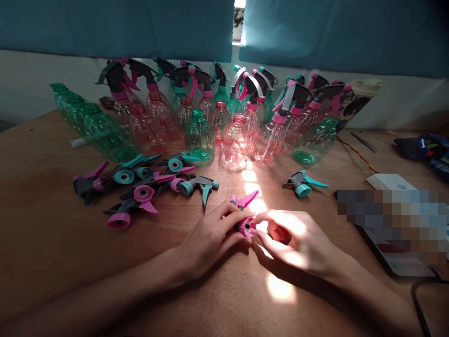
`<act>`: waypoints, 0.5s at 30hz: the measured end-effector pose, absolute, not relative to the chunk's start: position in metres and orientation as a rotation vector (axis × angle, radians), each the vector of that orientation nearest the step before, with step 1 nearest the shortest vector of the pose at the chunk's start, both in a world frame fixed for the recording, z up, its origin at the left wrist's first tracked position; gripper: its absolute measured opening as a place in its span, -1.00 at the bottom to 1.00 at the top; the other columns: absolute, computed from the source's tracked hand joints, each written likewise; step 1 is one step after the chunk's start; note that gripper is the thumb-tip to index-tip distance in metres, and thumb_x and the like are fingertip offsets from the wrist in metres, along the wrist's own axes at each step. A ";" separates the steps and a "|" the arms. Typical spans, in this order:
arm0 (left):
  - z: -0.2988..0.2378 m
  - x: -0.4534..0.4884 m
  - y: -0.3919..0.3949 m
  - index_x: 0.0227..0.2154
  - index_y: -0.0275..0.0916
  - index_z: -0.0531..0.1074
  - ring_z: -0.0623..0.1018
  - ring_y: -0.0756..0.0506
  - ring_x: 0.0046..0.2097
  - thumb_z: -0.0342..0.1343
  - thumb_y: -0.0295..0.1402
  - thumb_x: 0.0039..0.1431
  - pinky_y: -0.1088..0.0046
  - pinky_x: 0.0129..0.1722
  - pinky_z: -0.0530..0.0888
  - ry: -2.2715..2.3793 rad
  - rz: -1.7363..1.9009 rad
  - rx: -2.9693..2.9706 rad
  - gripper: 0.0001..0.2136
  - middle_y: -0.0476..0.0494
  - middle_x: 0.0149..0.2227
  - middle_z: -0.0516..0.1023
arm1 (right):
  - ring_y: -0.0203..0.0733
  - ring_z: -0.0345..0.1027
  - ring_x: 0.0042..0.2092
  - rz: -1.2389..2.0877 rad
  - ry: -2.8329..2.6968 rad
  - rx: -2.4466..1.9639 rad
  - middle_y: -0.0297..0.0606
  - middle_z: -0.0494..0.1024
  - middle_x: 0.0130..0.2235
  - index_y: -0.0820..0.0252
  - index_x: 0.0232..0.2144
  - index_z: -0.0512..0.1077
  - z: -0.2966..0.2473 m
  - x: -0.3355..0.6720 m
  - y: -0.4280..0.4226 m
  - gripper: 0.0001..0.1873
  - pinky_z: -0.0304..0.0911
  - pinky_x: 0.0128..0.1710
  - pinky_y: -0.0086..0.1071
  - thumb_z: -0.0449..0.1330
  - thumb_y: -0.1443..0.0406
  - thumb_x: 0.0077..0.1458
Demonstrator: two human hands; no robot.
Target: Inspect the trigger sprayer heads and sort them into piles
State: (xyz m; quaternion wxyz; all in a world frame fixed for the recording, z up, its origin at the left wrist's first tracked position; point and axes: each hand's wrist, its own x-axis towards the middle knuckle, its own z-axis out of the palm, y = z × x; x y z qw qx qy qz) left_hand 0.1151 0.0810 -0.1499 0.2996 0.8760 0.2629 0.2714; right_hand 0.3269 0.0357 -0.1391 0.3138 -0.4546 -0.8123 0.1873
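Note:
Both my hands meet over a spray trigger head [246, 226] with a pink collar and a pink trigger lever [244, 199], on the wooden table [63, 243]. My left hand [209, 239] wraps its dark body from the left. My right hand [293, 238] pinches the pink collar with its fingertips. Several loose spray heads in pink and teal [140, 187] lie to the left of my hands. One teal-collared head [301, 184] lies alone to the right. The inside of the held head is mostly hidden by my fingers.
Behind the loose heads stand many transparent green and pink spray bottles [199, 138], most with heads fitted and several bare. A blurred tablet [393, 229] lies at the right, near a white box [390, 182] and a blue bag [423, 152]. A teal curtain [115, 28] hangs behind.

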 end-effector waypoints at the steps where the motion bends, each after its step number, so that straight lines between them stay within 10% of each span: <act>1: -0.150 0.115 0.081 0.06 -0.20 0.34 0.47 -0.07 -0.16 0.05 -0.42 0.26 0.43 -0.12 0.46 0.693 0.723 2.332 -0.69 -0.13 -0.16 0.39 | -0.37 0.17 -0.57 0.510 -2.147 -1.202 -0.46 0.35 -0.58 0.21 -0.21 0.46 -0.138 0.327 0.036 -0.82 0.08 -0.56 -0.46 0.17 0.40 0.10; 15: -0.154 0.119 0.082 0.02 -0.19 0.37 0.46 -0.08 -0.16 0.06 -0.42 0.26 0.41 -0.13 0.47 0.685 0.754 2.349 -0.73 -0.12 -0.16 0.40 | -0.38 0.18 -0.58 0.500 -2.102 -1.142 -0.41 0.39 -0.55 0.29 -0.09 0.45 -0.147 0.320 0.033 -0.75 0.12 -0.56 -0.47 0.14 0.34 0.18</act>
